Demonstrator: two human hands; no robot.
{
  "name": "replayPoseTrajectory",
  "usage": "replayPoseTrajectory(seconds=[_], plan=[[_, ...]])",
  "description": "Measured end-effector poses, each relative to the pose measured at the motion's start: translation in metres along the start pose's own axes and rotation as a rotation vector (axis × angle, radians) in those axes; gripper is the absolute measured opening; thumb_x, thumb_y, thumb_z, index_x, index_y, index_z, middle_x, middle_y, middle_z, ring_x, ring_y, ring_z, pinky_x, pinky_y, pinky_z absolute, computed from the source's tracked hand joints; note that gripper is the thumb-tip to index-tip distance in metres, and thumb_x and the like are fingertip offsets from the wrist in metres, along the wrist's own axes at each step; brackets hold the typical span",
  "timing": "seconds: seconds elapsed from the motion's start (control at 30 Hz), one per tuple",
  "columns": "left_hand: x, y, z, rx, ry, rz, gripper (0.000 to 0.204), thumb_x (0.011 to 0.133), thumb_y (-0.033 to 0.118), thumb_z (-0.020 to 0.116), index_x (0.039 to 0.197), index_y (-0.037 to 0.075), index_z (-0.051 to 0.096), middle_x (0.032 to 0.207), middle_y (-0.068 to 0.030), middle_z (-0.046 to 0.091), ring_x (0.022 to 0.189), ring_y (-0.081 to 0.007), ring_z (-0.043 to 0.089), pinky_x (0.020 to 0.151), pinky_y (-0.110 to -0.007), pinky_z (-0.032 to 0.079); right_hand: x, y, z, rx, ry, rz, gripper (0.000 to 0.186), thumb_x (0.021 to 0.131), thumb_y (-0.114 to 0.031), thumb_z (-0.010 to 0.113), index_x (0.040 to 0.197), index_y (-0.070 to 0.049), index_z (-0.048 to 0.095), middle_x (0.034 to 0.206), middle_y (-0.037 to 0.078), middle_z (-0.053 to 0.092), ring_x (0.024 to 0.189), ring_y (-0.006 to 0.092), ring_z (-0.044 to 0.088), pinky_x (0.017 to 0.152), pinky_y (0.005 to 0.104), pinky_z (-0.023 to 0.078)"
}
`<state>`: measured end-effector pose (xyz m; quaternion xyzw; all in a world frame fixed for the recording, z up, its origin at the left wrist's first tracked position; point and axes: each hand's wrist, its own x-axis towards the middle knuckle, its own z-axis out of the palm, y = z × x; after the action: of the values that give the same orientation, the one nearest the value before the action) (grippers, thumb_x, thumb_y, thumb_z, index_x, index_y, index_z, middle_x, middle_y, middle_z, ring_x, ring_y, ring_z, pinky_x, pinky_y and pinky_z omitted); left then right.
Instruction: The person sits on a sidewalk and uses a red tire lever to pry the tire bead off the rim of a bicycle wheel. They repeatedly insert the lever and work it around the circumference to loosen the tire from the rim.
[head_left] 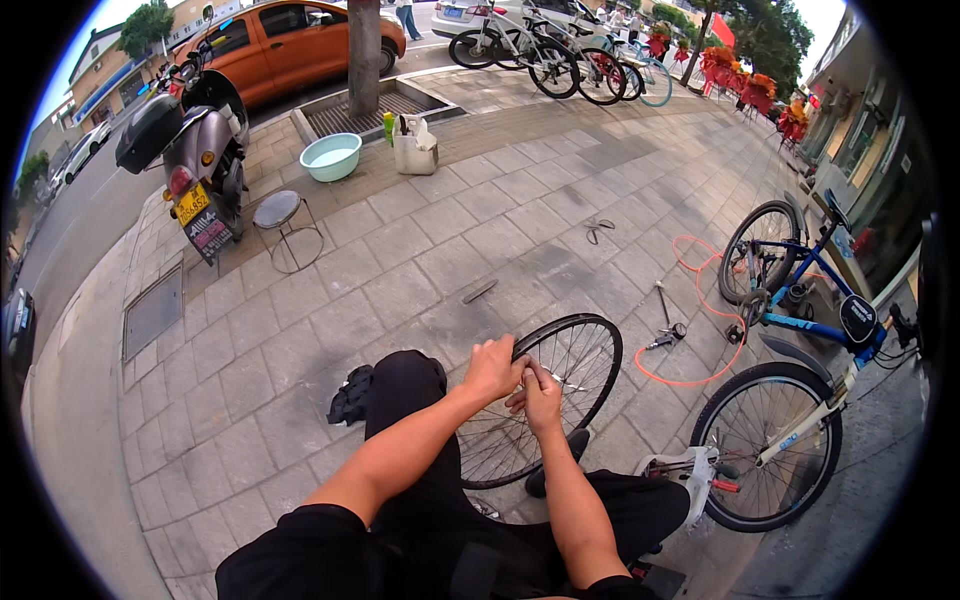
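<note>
A bicycle wheel (617, 360) with a black tyre and thin spokes leans between my knees, off any bike. My left hand (493, 368) is closed over the tyre at the wheel's upper left. Just beside it, inside the rim, my right hand (541, 398) is closed with its fingertips pinched close to my left fingers. Whatever lies between those right fingertips is hidden. My black-clad left knee (405, 385) stands to the left of the wheel, and a dark shoe shows behind its lower right part.
At right lies a blue and white bicycle (825, 330). An orange air hose (690, 384) curls near an inflator with gauge (662, 340). A black cloth (350, 396) lies left of my knee. Farther off stand a stool (278, 210), basin (331, 157), bag (415, 150) and scooter (205, 150).
</note>
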<state>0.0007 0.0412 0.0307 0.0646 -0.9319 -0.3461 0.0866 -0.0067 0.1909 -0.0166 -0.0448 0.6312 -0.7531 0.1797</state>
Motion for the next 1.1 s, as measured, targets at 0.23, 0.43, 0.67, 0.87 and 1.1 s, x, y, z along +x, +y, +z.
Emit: replayPoseTrajectory(seconds=[0.23, 0.43, 0.67, 0.87, 1.1], plan=[[0.010, -0.003, 0.002, -0.194, -0.017, -0.002, 0.054, 0.091, 0.039, 0.076, 0.121, -0.004, 0.064, 0.105, -0.0288, 0.071, 0.103, -0.0454, 0.068, 0.090, -0.049, 0.052, 0.024, 0.019, -0.016, -0.587, 0.080, -0.402, 0.031, 0.105, -0.025, 0.063, 0.121, 0.000, 0.069, 0.094, 0.014, 0.073, 0.056, 0.0191, 0.069, 0.054, 0.0339, 0.054], [-0.014, -0.041, 0.005, -0.296, -0.059, 0.033, 0.063, 0.095, 0.014, 0.073, 0.148, -0.008, 0.048, 0.136, -0.0257, 0.065, 0.126, -0.0288, 0.063, 0.108, -0.036, 0.047, 0.037, -0.008, -0.017, 0.171, 0.095, 0.089, 0.036, 0.102, -0.027, 0.068, 0.125, 0.001, 0.071, 0.104, 0.009, 0.075, 0.058, 0.0146, 0.067, 0.049, 0.0272, 0.052], [0.002, -0.033, 0.001, -0.438, -0.171, -0.041, 0.063, 0.093, 0.007, 0.073, 0.149, -0.007, 0.048, 0.133, -0.0165, 0.067, 0.122, -0.0194, 0.061, 0.107, -0.032, 0.046, 0.033, -0.008, 0.008, -0.373, 0.523, -0.197, 0.027, 0.095, -0.021, 0.070, 0.107, 0.001, 0.079, 0.073, 0.011, 0.073, 0.065, 0.0152, 0.072, 0.056, 0.0318, 0.052], [0.002, -0.023, -0.001, -0.448, -0.149, -0.065, 0.061, 0.093, 0.009, 0.074, 0.147, -0.006, 0.050, 0.131, -0.0149, 0.067, 0.118, -0.0187, 0.062, 0.104, -0.032, 0.047, 0.027, -0.031, 0.011, -0.085, 0.380, 0.005, 0.032, 0.094, -0.018, 0.066, 0.107, 0.011, 0.073, 0.074, 0.016, 0.072, 0.061, 0.0194, 0.072, 0.052, 0.0339, 0.054], [0.003, -0.003, -0.017, -0.458, -0.225, -0.090, 0.058, 0.096, 0.014, 0.073, 0.147, -0.004, 0.052, 0.131, -0.0123, 0.067, 0.119, -0.0185, 0.060, 0.106, -0.032, 0.046, 0.035, -0.070, -0.030, -0.459, 0.108, 0.208, 0.033, 0.093, -0.019, 0.062, 0.106, 0.009, 0.074, 0.074, 0.016, 0.072, 0.068, 0.0251, 0.074, 0.063, 0.0403, 0.059]])
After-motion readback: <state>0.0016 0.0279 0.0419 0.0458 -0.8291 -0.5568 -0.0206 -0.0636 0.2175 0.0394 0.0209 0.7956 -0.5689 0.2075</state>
